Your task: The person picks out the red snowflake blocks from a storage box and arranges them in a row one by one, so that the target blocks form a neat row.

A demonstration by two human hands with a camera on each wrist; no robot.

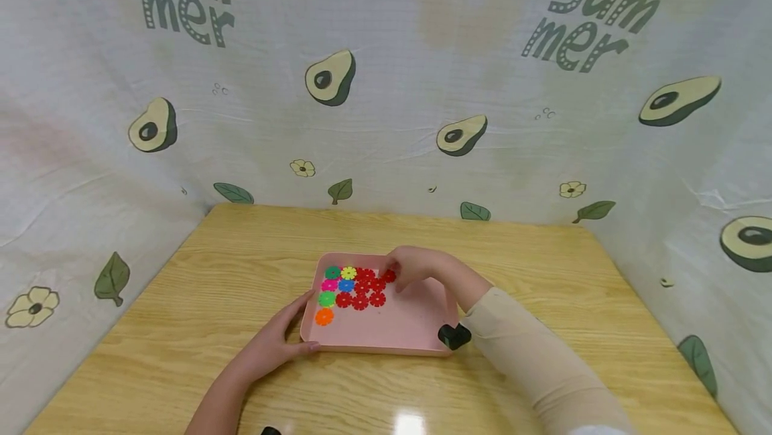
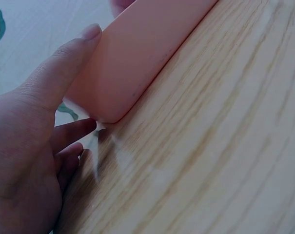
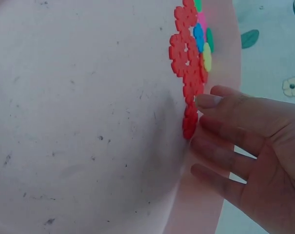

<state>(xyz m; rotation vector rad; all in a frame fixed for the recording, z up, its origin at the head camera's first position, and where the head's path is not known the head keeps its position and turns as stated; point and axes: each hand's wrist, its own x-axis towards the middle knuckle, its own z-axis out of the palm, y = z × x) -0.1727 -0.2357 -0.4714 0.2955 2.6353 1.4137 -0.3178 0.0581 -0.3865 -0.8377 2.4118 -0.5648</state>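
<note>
A shallow pink tray [image 1: 392, 338] holds a group of flower-shaped plastic discs. My left hand [image 1: 280, 338] grips its near left corner. In the left wrist view, the thumb [image 2: 64, 63] lies against the tray's outer wall [image 2: 132, 58], with other fingers beside the corner near the tabletop. My right hand [image 1: 416, 266] reaches into the far side of the tray. Its loosely bent fingertips are right at a red disc [image 3: 190, 122], the rightmost of the red group [image 1: 362, 287]. No finger covers that disc's face in the right wrist view.
Left of the red discs lie a dark green [image 1: 333, 273], a yellow [image 1: 348, 273], a pink [image 1: 329, 285], a blue [image 1: 346, 285], a light green [image 1: 326, 299] and an orange disc [image 1: 324, 316]. The wooden table [image 1: 512, 240] meets a printed cloth [image 1: 392, 167] behind and at both sides.
</note>
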